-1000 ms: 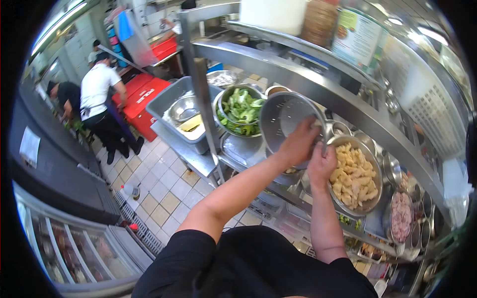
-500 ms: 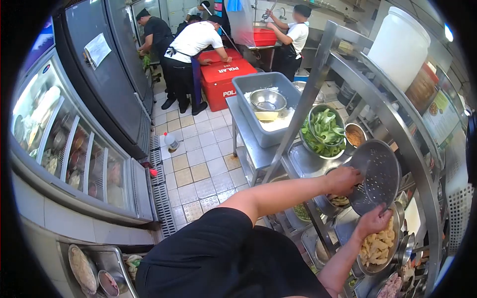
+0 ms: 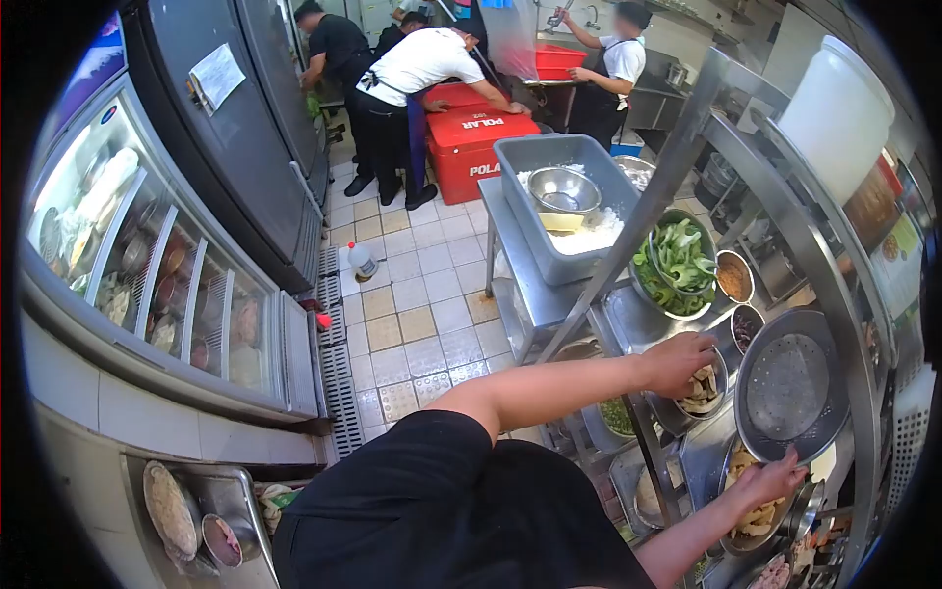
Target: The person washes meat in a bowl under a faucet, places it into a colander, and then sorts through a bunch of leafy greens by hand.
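My right hand grips the near rim of a dark metal colander, tilted so that its perforated inside faces me. Only a few small scraps cling to it near the rim. My left hand reaches over a metal bowl of pale, dark-edged slices. Its fingers curl down at the slices; what they pinch, if anything, is hidden. Below the colander, partly covered by my right forearm and hand, is a bowl of yellowish chunks.
A steel shelf frame stands between me and the bowls. Beyond are leafy greens, an orange-brown filling and a grey tub. Co-workers bend near a red cooler. A plastic bottle stands on the floor.
My left hand has moved from the colander down to the bowl of slices. With my right hand on it, the colander has shifted right and lower in view. The camera view has turned slightly.
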Tool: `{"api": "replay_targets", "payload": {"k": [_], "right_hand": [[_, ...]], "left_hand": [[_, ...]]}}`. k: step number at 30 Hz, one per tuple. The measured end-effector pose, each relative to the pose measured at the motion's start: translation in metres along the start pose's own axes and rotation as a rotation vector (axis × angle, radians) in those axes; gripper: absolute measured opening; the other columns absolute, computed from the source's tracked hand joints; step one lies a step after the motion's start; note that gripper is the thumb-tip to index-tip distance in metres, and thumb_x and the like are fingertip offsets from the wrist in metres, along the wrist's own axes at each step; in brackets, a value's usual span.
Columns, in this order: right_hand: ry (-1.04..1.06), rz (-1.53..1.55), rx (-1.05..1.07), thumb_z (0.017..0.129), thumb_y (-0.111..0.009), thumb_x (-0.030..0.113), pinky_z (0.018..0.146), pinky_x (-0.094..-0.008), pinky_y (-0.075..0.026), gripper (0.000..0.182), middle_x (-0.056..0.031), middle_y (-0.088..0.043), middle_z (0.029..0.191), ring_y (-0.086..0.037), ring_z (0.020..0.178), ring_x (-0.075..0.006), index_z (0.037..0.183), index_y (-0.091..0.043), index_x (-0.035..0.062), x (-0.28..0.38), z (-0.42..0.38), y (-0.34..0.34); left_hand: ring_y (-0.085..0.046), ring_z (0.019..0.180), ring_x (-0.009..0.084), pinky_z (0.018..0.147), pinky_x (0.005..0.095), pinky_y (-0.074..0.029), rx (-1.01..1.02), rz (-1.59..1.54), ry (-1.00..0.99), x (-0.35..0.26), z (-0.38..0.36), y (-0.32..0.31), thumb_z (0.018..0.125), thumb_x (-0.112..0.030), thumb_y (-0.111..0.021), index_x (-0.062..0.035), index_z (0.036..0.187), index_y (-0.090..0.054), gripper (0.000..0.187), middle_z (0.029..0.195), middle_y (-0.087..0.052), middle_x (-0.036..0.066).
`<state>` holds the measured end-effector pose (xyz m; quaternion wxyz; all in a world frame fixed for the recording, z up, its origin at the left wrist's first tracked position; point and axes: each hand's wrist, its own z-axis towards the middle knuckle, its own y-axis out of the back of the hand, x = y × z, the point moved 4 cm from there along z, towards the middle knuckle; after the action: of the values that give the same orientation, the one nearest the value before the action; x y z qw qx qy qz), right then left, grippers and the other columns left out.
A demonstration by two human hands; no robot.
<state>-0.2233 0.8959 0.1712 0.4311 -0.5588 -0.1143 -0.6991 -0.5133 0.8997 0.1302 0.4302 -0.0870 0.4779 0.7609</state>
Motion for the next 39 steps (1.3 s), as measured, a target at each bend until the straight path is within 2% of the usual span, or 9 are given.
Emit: {"api": "replay_targets", "payload": {"k": [2,7,9,12,19,26,32,36,39], "right_hand": [[-0.194,0.086,0.153,0.082,-0.06,0.006,0.089,-0.0394,-0.049,0.039,-0.0168,-0.056,0.119,-0.058,0.101,-0.0284,0.119,-0.051,-0.0026,-0.008,-0.007,-0.001],[-0.376,0.33,0.423,0.083,-0.056,0.005,0.095,-0.0466,-0.048,0.054,-0.0195,-0.051,0.129,-0.055,0.113,-0.0319,0.135,-0.041,0.0032,0.008,-0.095,-0.044],[-0.453,0.275,0.607,0.083,-0.054,-0.002,0.085,-0.0432,-0.054,0.052,-0.0172,-0.055,0.124,-0.061,0.103,-0.0288,0.133,-0.041,0.0002,0.0,-0.13,-0.066],[-0.535,0.301,0.784,0.085,-0.059,-0.002,0.074,-0.0313,-0.053,0.025,-0.0095,-0.063,0.102,-0.063,0.085,-0.0187,0.108,-0.052,0.0045,-0.006,-0.192,-0.107],[-0.669,0.378,1.484,0.086,-0.058,-0.003,0.076,-0.0239,-0.047,0.016,-0.0033,-0.063,0.096,-0.058,0.081,-0.0091,0.101,-0.056,0.0026,-0.016,-0.33,-0.18],[-0.922,0.201,2.337,0.092,-0.055,0.005,0.07,-0.0275,-0.05,0.005,-0.0017,-0.058,0.086,-0.057,0.075,-0.0104,0.09,-0.051,0.0066,-0.009,-0.46,-0.161],[-0.77,-0.207,3.153,0.09,-0.059,0.009,0.068,-0.0361,-0.059,0.007,-0.0055,-0.06,0.09,-0.062,0.079,-0.0168,0.088,-0.053,0.0059,-0.032,-0.552,-0.04],[-1.017,-0.311,3.304,0.089,-0.057,0.004,0.07,-0.0377,-0.058,0.015,-0.0088,-0.067,0.095,-0.066,0.081,-0.0206,0.104,-0.058,0.0035,-0.008,-0.561,0.065],[-1.082,-0.434,3.33,0.088,-0.056,0.002,0.072,-0.0419,-0.058,0.017,-0.012,-0.066,0.096,-0.067,0.08,-0.0236,0.105,-0.057,0.0012,-0.002,-0.565,0.117]], "left_hand": [[-0.054,0.113,0.0305,0.095,0.0398,-0.045,-0.162,-0.252,0.049,-0.007,-0.014,0.028,0.076,-0.017,-0.067,-0.0031,0.109,-0.06,0.037,0.122,-0.054,0.017],[-0.063,0.086,0.0147,0.078,0.0297,-0.053,-0.117,-1.027,0.413,0.008,-0.09,0.096,0.095,-0.032,-0.056,-0.0008,0.109,-0.057,0.034,0.099,-0.063,0.006],[-0.063,0.087,0.0149,0.076,0.0291,-0.053,-0.191,-1.145,0.471,0.019,-0.142,0.116,0.095,-0.039,-0.056,-0.0003,0.108,-0.059,0.04,0.094,-0.062,0.006],[-0.061,0.085,0.0124,0.074,0.0287,-0.051,-0.284,-0.819,0.631,0.015,-0.217,0.16,0.091,-0.035,-0.064,-0.0011,0.109,-0.061,0.038,0.091,-0.063,0.003],[-0.058,0.076,0.0078,0.068,0.0262,-0.049,-0.849,-0.366,1.025,-0.036,-0.361,0.181,0.085,-0.015,-0.066,0.0029,0.102,-0.065,0.025,0.085,-0.066,0.001],[-0.061,0.062,0.0129,0.058,0.0298,-0.051,-1.476,-0.008,1.377,-0.147,-0.476,0.086,0.082,-0.014,-0.062,0.0038,0.09,-0.065,0.02,0.072,-0.065,0.008],[-0.062,0.068,0.0139,0.065,0.0284,-0.055,-1.796,0.209,1.791,-0.295,-0.489,-0.049,0.086,-0.012,-0.061,0.0037,0.095,-0.061,0.018,0.078,-0.064,0.009],[-0.062,0.076,0.0136,0.07,0.0278,-0.055,-2.207,0.082,1.585,-0.362,-0.485,-0.137,0.09,-0.013,-0.061,0.0007,0.104,-0.058,0.02,0.093,-0.064,0.009],[-0.06,0.08,0.0122,0.071,0.0268,-0.053,-2.498,0.351,1.171,-0.41,-0.473,-0.163,0.092,-0.014,-0.061,-0.0022,0.111,-0.054,0.024,0.106,-0.062,0.009]]}}
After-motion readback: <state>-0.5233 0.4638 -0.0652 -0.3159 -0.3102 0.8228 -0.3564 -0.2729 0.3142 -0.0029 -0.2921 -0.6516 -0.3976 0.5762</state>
